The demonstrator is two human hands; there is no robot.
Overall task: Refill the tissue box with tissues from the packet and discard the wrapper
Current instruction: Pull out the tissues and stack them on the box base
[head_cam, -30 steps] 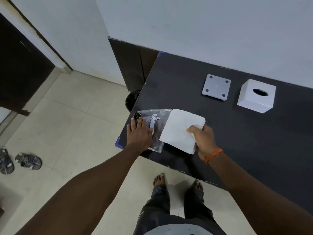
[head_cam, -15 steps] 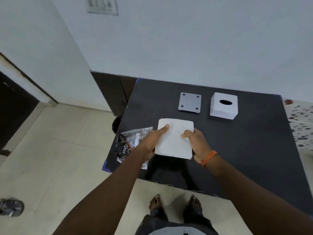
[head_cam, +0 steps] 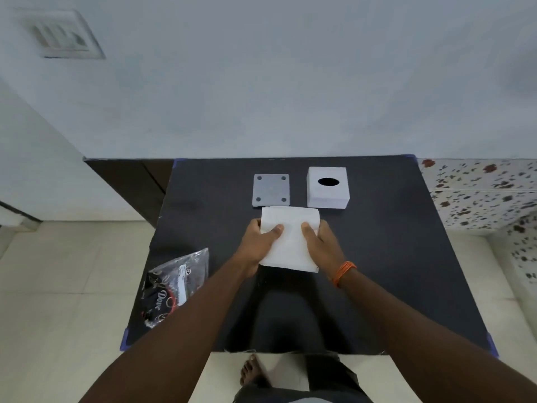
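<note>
A white stack of tissues (head_cam: 290, 239) is held over the middle of the black table (head_cam: 392, 257). My left hand (head_cam: 260, 241) grips its left side and my right hand (head_cam: 321, 245) grips its right side, thumbs on top. The white tissue box (head_cam: 327, 196) stands upright at the back, its oval slot facing up. Just left of it lies the grey square base plate (head_cam: 271, 189) with a hole in each corner. The empty clear wrapper (head_cam: 174, 286) with dark print lies at the table's front left corner, apart from both hands.
A white wall (head_cam: 261, 82) rises right behind the table. A dark cabinet (head_cam: 130, 181) stands at the table's back left. A speckled counter (head_cam: 479, 193) adjoins on the right. Tiled floor and my bare foot (head_cam: 251, 373) show below the front edge.
My left hand let go of the wrapper and took the tissue stack's left side. Both hands carried the stack from the front left toward the table's middle, nearer the box.
</note>
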